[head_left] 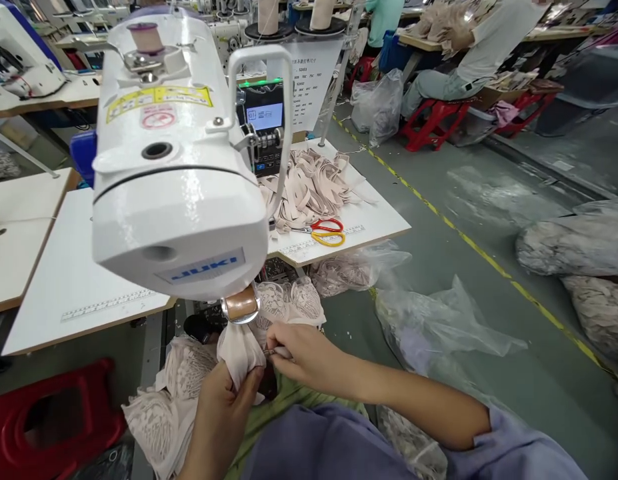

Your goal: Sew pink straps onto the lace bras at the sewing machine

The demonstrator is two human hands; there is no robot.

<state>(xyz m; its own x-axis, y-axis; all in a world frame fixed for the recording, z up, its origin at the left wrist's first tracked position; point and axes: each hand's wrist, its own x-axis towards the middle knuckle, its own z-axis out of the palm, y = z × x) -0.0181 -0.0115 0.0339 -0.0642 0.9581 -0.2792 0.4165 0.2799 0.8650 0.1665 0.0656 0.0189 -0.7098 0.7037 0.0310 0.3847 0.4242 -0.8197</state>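
Note:
My left hand (221, 407) is closed round a bunch of pale pink fabric (237, 353), held up just below the head of a white sewing machine (173, 167). My right hand (301, 353) pinches a small metal tool, too small to name, against the same fabric. More pink lace garment pieces (163, 407) hang over my lap beneath both hands.
Red and yellow scissors (329, 232) and a heap of pink strips (311, 187) lie on the white table (373, 223). A control panel (265, 120) stands behind. Plastic bags (439, 327) of fabric cover the floor right. A red stool (43, 413) stands left. Another person (469, 60) sits far back.

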